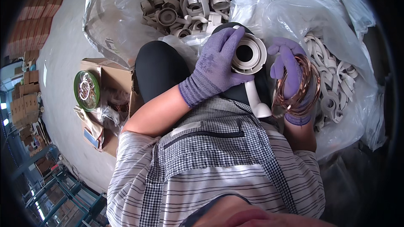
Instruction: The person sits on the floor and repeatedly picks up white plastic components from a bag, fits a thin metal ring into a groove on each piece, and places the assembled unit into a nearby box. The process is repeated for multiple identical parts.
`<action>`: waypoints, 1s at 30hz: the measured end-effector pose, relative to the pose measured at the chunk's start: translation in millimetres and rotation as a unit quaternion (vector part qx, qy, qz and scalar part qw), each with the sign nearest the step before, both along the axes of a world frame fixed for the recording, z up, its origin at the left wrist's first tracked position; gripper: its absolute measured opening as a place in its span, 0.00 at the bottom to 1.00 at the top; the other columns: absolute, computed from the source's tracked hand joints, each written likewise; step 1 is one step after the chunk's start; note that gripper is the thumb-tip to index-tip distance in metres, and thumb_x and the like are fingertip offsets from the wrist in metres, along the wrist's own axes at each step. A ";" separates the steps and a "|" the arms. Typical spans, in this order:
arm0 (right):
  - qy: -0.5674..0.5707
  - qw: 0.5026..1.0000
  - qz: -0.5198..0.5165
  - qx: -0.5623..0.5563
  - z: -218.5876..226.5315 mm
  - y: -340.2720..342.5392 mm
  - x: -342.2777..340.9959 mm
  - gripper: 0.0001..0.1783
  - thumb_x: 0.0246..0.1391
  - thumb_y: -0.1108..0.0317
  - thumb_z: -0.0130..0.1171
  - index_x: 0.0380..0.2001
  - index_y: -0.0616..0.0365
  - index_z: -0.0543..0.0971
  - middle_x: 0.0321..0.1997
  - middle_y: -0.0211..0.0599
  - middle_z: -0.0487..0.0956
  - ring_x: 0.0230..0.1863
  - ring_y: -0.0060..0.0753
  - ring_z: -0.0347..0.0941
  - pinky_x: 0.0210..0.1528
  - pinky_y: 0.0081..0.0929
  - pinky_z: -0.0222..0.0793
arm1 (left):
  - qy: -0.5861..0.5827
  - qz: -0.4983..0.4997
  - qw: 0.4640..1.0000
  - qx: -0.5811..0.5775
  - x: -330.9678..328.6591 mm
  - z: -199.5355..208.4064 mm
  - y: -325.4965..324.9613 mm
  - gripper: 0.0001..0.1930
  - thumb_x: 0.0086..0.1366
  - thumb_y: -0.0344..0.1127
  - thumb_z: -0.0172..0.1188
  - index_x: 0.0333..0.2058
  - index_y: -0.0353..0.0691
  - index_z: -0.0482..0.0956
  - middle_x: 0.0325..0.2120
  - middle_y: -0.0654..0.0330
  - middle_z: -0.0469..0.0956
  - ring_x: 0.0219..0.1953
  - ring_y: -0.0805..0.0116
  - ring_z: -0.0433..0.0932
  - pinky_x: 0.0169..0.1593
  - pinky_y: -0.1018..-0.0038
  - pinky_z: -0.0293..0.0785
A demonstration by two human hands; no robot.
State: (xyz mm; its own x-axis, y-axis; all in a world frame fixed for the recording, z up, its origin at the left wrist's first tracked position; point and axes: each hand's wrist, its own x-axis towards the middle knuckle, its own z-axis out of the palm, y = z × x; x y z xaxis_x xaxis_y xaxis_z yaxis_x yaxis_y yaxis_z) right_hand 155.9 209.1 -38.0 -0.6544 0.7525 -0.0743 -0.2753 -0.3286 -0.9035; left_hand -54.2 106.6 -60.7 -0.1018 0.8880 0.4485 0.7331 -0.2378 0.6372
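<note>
My left hand [215, 59], in a purple knit glove, grips a round beige plastic fitting [259, 54] from its left side. Fingers lie over its top edge and the thumb under the rim. The dark round opening of the fitting faces up, and a curved pale arm [253, 98] with a knobbed end hangs below it. Just to the right, my gloved right hand [291, 69] carries a bundle of thin copper-coloured wire rings [310, 77] looped about the palm. Its fingers are curled and stand apart from the fitting.
Ahead, a clear plastic bag [113, 21] holds many beige round fittings [168, 16]. Another bag [357, 113] on the right contains pale curved plastic pieces [332, 82]. On the left, a cardboard box [115, 75] bears a green-rimmed round dish [77, 90] with small rings. Cartons [21, 105] stand farther left.
</note>
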 end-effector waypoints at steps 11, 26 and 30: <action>0.276 0.931 0.139 -0.193 -47.0 29.2 15.1 0.29 0.76 0.55 0.41 0.72 0.58 0.60 0.63 0.44 0.75 0.63 0.40 0.74 0.66 0.45 0.72 | -0.256 -0.140 0.955 -0.059 -6.2 51.3 -10.0 0.09 0.67 0.32 0.64 0.37 0.30 0.85 0.52 0.51 0.76 0.53 0.63 0.76 0.58 0.68 0.73; 0.051 0.980 -0.137 0.135 32.7 30.8 78.1 0.14 0.65 0.63 0.56 0.47 0.62 0.74 0.49 0.40 0.79 0.50 0.31 0.76 0.59 0.32 0.69 | -0.493 -0.060 0.867 -0.042 -3.1 24.5 -6.1 0.12 0.72 0.30 0.56 0.36 0.28 0.86 0.50 0.51 0.78 0.50 0.65 0.79 0.56 0.72 0.76; 0.336 0.929 0.030 -0.151 44.8 39.0 50.4 0.13 0.69 0.63 0.48 0.36 0.61 0.75 0.38 0.35 0.74 0.35 0.26 0.71 0.43 0.28 0.66 | -0.537 -0.062 0.839 -0.066 2.5 23.0 -3.9 0.13 0.72 0.31 0.56 0.37 0.26 0.86 0.51 0.51 0.77 0.50 0.65 0.79 0.56 0.72 0.75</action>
